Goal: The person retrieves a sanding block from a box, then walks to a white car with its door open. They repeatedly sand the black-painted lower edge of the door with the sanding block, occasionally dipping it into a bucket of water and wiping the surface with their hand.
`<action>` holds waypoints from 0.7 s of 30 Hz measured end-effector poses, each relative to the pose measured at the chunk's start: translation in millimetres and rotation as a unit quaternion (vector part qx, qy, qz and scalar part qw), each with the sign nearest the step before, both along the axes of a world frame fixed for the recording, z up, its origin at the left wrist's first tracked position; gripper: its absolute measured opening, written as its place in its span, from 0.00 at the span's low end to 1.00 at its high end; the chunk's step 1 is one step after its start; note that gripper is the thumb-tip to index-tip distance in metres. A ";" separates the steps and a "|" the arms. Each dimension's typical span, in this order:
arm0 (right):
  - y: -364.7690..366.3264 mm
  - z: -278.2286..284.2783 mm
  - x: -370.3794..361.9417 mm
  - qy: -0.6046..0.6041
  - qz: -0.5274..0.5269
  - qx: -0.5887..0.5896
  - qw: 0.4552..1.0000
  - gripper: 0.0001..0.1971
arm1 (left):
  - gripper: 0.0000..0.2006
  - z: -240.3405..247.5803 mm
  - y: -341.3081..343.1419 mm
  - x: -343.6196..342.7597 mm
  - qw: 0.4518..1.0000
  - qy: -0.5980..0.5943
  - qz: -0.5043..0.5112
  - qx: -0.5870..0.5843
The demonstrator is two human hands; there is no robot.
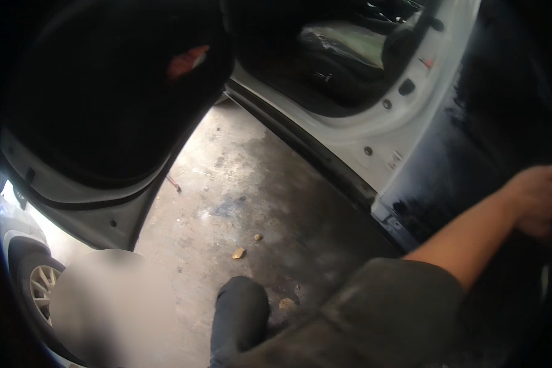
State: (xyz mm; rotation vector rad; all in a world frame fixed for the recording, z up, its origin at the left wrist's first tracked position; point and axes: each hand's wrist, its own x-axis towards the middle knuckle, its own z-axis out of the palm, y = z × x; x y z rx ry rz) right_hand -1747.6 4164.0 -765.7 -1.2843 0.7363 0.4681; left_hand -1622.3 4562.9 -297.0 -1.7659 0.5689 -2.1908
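Right hand (535,199) sits at the far right edge of my view, wrist bent, fingers running into deep shadow; from my end I cannot make out whether they are spread, drawn together or closed on something. Bare forearm (472,236) slants up to it from a dark sleeve (405,294) that fills much of the lower right. Nearest thing to the hand is a dark car body panel (429,178), just right of the door opening, its surface hazed grey-blue and patched with black; whether skin meets it, I cannot say. Along the panel's left side runs a pale door frame (383,138) with dark round plugs and a small red piece (426,63) higher up. Inside the opening I note a dark interior and, near the top, a pale greenish, glossy sheet-like thing (349,43), too blurred to name. Dark sill (313,162) slopes down rightward below. Car door (129,211) stands swung out on the left, inner face nearly black, a red item (187,63) showing on it. Stained floor (221,168) lies between door and sill, bearing a tan chip (238,253), a smaller one near it, and a thin reddish stick-like object (174,183) near the door's edge. Lower left: another vehicle's wheel (43,291), partly covered by a round blurred patch.
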 end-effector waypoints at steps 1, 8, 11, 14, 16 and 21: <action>-0.8 5.6 3.4 -0.005 0.013 0.007 1.000 0.19 | 0.35 -8.9 8.6 -8.9 1.000 0.020 0.016 0.006; -40.8 26.2 -8.9 -0.019 -0.007 0.035 0.999 0.22 | 0.39 -165.3 80.5 -52.3 0.935 0.350 -0.002 -0.058; -65.7 41.8 -18.8 0.006 -0.015 0.037 0.999 0.23 | 0.39 -216.6 108.8 -95.2 0.889 0.436 0.044 -0.129; -109.7 72.7 -38.4 0.039 -0.053 0.037 0.997 0.24 | 0.37 -247.4 107.7 -110.6 0.847 0.495 0.067 -0.179; -130.9 100.9 -49.6 0.063 -0.078 0.045 0.994 0.25 | 0.37 -272.1 106.0 -123.3 0.838 0.494 0.070 -0.220; -31.8 263.9 6.9 -0.090 0.040 0.150 0.984 0.22 | 0.38 -287.8 87.4 -150.7 0.801 0.510 0.060 -0.308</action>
